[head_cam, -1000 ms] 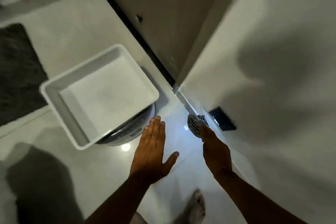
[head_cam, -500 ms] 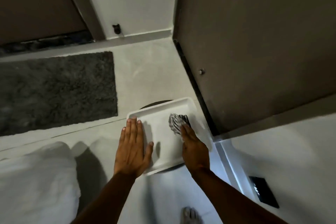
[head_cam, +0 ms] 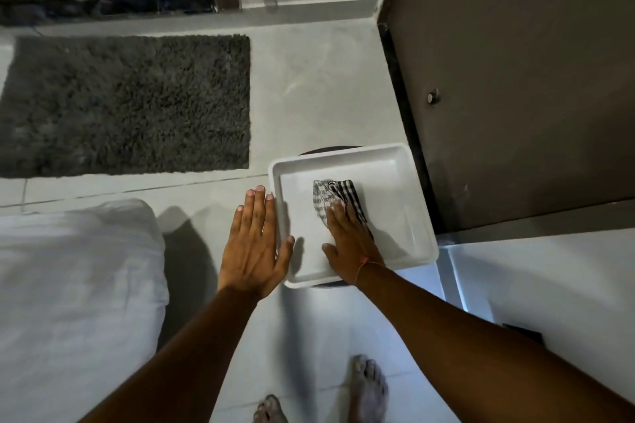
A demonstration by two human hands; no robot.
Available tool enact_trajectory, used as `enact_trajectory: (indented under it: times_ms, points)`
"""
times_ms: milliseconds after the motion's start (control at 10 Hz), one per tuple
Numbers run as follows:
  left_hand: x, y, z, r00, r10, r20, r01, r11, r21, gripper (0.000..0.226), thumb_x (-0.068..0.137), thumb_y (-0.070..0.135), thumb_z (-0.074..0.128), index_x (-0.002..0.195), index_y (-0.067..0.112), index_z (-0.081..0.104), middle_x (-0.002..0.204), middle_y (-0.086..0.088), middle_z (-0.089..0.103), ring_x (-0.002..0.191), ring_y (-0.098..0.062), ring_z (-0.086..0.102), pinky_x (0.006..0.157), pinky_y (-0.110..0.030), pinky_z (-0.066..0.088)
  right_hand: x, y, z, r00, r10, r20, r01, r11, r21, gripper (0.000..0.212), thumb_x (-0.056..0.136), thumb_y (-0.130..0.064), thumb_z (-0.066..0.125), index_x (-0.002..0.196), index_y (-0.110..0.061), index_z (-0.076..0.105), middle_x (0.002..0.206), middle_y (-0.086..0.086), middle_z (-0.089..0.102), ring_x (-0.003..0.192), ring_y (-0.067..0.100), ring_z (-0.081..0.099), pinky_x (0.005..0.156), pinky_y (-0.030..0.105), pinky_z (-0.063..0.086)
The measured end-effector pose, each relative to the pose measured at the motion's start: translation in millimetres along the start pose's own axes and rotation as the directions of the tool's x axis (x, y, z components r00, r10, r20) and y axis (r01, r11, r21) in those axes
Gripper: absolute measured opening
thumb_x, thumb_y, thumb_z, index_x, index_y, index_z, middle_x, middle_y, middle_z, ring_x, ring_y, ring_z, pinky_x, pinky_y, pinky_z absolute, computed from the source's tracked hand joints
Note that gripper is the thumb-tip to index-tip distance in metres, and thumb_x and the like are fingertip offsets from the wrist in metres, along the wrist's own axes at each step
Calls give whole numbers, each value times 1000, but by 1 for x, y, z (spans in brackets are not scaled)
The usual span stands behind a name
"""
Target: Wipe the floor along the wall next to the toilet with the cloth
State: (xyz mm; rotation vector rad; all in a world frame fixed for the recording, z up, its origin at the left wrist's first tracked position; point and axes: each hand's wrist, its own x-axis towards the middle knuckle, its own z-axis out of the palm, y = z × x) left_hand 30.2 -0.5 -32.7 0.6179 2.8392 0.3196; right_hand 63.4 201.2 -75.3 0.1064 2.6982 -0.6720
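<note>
At the far left of the frame a white rounded mass (head_cam: 72, 302), soft-looking and creased, fills the lower corner; the dim light does not let me tell what it is. Above it, in the upper left, a dark grey shaggy mat (head_cam: 130, 103) lies flat on the pale tiled floor (head_cam: 316, 86). Moving toward the centre, the left hand (head_cam: 256, 244) is spread flat, palm down, its fingers straight and apart and gripping nothing; its thumb reaches over the left rim of a white square tray (head_cam: 409, 203), while the rest of the hand sits just left of that rim. The tray stands on something dark and round whose edge shows at its top and bottom sides. Inside the tray lies the cloth (head_cam: 326, 194), a crumpled black-and-white checked piece, in the middle of the tray floor. The right hand (head_cam: 350, 240) rests palm down on the near end of the cloth, fingers extended and pressing on it rather than curled around it; a thin thread circles the wrist. At the bottom centre two bare feet (head_cam: 367, 388) stand on the tiles. To the right of the tray a brown door (head_cam: 515, 79) takes up the upper right, and below it a white wall (head_cam: 556, 285) fills the lower right.
</note>
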Motion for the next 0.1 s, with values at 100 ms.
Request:
enact_trajectory:
  times_ms: [100]
  points:
    - [-2, 2, -22, 1000, -3, -27, 2, 999, -36, 78, 98, 51, 21, 156, 1, 3, 165, -20, -3, 154, -32, -3, 125, -47, 4, -17, -13, -28, 993, -39, -115, 66, 970, 235, 68, 93, -17, 48, 150, -29, 13, 162, 1, 7, 148, 23, 5, 116, 52, 17]
